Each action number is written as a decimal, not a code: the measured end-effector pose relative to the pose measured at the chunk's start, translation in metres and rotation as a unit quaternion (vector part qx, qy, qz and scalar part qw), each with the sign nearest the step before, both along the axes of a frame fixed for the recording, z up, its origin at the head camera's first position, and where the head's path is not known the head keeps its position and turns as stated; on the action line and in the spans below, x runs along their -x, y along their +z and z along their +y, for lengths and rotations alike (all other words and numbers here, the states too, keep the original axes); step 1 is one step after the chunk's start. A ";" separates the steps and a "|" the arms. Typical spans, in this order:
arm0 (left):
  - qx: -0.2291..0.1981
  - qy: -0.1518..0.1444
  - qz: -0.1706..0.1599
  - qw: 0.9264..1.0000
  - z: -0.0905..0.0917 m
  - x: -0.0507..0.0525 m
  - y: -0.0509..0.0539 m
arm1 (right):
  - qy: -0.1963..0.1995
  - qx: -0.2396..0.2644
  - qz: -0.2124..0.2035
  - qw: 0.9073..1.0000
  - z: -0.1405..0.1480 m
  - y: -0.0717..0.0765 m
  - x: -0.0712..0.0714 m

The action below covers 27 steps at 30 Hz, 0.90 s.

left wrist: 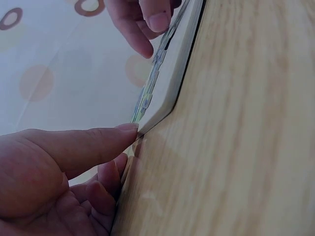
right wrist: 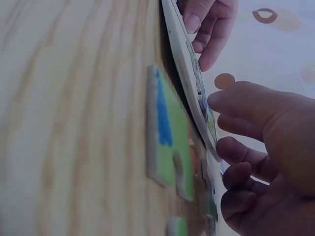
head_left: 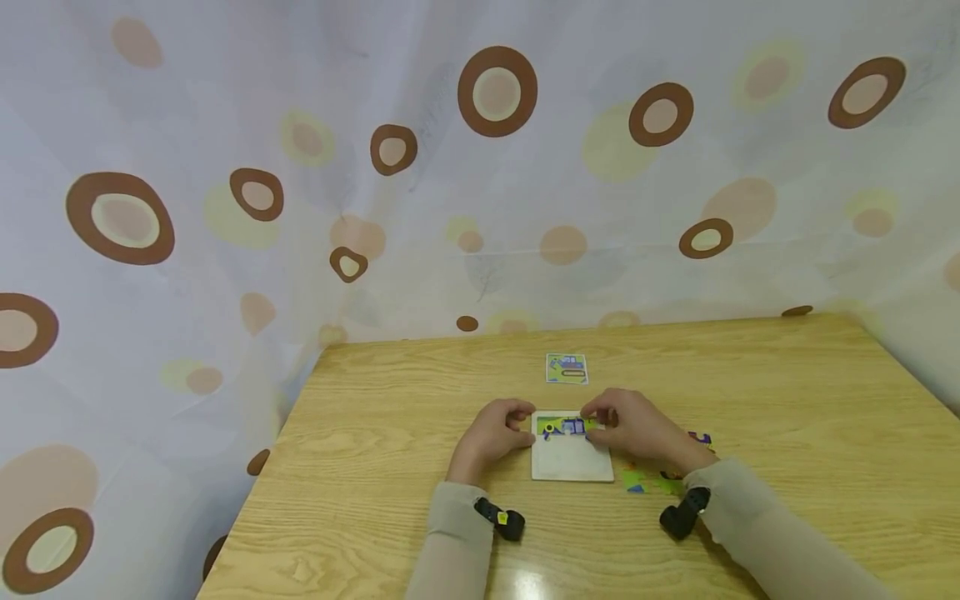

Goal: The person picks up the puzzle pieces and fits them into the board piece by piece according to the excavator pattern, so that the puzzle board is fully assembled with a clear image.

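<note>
A white puzzle tray (head_left: 572,460) lies on the table, with a row of joined green and blue puzzle pieces (head_left: 567,427) along its far side. The lower part of the tray is bare. My left hand (head_left: 495,429) holds the tray's left edge, its thumb (left wrist: 115,137) against the near corner and the other fingers curled beside it. My right hand (head_left: 633,425) is at the right end of the row, thumb and forefinger around the end puzzle piece. In the right wrist view, the other fingers (right wrist: 236,174) curl beside the tray's edge.
Loose puzzle pieces (right wrist: 170,132) lie right of the tray, partly hidden under my right forearm. A small picture card (head_left: 567,368) showing a vehicle lies beyond the tray. A spotted curtain (head_left: 420,208) hangs behind the wooden table (head_left: 375,467).
</note>
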<state>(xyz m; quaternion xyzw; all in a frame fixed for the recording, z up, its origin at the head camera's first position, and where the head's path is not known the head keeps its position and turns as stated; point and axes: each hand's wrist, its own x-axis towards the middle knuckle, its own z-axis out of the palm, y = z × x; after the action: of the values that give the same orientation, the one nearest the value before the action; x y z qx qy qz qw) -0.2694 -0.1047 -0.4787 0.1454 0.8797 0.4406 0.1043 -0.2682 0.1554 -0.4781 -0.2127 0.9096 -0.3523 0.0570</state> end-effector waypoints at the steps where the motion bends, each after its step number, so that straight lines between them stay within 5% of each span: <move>1: 0.000 -0.001 0.001 1.000 0.000 0.000 0.000 | 0.000 -0.002 -0.001 1.000 -0.001 0.000 0.001; 18: 0.006 0.003 -0.008 1.000 0.000 -0.001 0.002 | -0.001 -0.047 -0.029 0.998 -0.006 0.005 0.002; 27: 0.009 0.003 -0.006 1.000 -0.001 -0.001 0.001 | 0.037 -0.078 0.010 0.996 -0.010 0.013 0.000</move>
<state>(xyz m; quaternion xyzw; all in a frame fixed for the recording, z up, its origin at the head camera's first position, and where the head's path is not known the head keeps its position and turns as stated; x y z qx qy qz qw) -0.2688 -0.1058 -0.4781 0.1393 0.8831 0.4342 0.1100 -0.2679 0.1453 -0.4648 -0.2447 0.9264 -0.2754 0.0775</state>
